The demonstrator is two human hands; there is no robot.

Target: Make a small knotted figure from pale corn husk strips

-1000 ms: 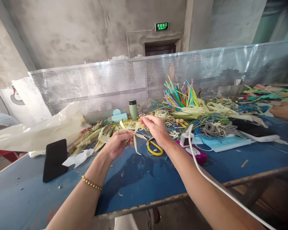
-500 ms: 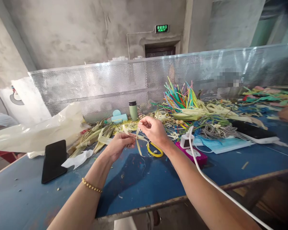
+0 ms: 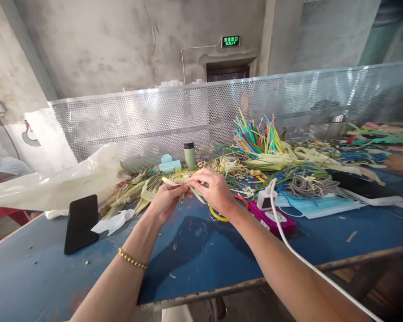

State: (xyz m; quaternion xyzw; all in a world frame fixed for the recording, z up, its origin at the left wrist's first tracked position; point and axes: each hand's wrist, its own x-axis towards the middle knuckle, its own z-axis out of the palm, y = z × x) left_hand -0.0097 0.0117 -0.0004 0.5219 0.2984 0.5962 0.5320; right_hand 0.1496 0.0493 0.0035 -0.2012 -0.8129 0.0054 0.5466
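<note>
Both my hands meet above the blue table (image 3: 201, 264) and pinch the same pale yellow leaf strip (image 3: 170, 182). My left hand (image 3: 166, 201), with a bead bracelet at the wrist, has its fingers closed on the strip's left part. My right hand (image 3: 212, 188) pinches it from the right, fingertips almost touching the left hand's. Under my right hand lie scissors with yellow handles (image 3: 218, 216). A heap of pale leaves (image 3: 130, 192) lies just behind my left hand.
A black phone (image 3: 81, 222) and white scrap (image 3: 113, 221) lie left. A green flask (image 3: 189, 155) stands by the perforated metal screen (image 3: 221, 112). Coloured strips (image 3: 255, 136), a magenta power strip (image 3: 275, 221) with white cable, a face mask (image 3: 322, 206); another person's hand (image 3: 401, 162) far right.
My hands have drawn together; the strip that hung down in a loop between them is now pulled up short between my fingertips. The camera shifted slightly.
</note>
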